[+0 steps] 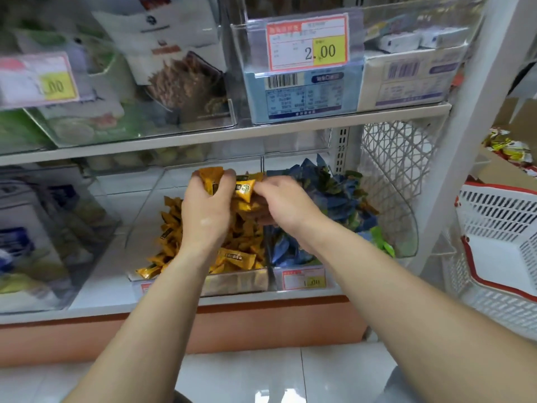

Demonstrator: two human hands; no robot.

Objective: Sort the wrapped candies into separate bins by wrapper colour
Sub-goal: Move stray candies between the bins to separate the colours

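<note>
My left hand clamps yellow candies; right hand pinches another. Grip's overfull; one may slip into the blue bin.

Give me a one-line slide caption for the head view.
Sorting: left hand and right hand hold orange-wrapped candies over the orange bin, next to the blue-and-green bin.

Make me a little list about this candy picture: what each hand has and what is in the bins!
left hand: fingers grip a bunch of yellow candies
right hand: pinches one yellow candy
left bin: yellow pile
right bin: blue candies, with a few green candies mixed in
hands: close together over the left bin
price tag: upper shelf, reads 2.00
basket: white with a red rim, far right
</note>
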